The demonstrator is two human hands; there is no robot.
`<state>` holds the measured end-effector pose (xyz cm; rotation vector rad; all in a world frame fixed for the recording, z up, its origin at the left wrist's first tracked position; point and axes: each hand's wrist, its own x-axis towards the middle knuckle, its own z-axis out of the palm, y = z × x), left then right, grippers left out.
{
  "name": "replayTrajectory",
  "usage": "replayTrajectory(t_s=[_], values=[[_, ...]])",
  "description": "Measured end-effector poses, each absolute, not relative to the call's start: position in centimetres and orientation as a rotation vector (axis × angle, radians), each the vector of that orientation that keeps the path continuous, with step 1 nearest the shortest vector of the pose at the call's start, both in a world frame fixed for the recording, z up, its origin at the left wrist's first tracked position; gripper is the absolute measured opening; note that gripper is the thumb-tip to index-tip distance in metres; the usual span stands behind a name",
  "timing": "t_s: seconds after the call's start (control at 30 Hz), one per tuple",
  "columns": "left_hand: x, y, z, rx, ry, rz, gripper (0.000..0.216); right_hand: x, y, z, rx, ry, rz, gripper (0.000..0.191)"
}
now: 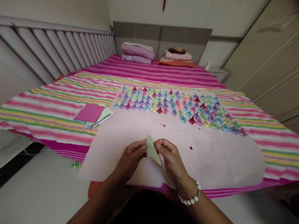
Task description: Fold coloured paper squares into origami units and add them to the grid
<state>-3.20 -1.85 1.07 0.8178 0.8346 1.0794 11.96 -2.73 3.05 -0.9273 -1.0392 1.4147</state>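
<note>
Both hands pinch a folded piece of light green paper [153, 150] just above a large pale pink sheet [217, 152] spread on the bed. My left hand [130, 157] grips its left side with thumb and fingers closed. My right hand [170, 157], with a white bead bracelet at the wrist, grips its right side. Beyond the hands, several small folded paper pieces [173, 105] in many colours lie in rows on the sheet.
A stack of square coloured papers [92, 114], magenta on top, lies to the left on the striped bedspread [58, 99]. Pillows [137, 53] sit at the headboard. A slatted rail [58, 49] runs along the left; a green folded piece [74, 165] lies on the floor.
</note>
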Motion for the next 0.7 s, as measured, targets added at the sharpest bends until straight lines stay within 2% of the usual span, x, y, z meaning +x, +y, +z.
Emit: replayTrajectory(t_s=[0.33,0.53,0.7], values=[[-3.3,-1.8,0.9,0.88,0.929,1.077,0.025,12.3,-2.7,2.7,-0.963,-1.08,1.404,0.009],[-3.0,-1.7,1.5,1.04,1.049,1.14,0.014,12.2,-2.6,2.5,-1.057,-1.156,1.38,0.016],[-2.3,-2.2,2.2,1.231,1.084,1.165,0.016,11.8,-2.4,2.3,-1.179,-1.249,1.136,0.011]])
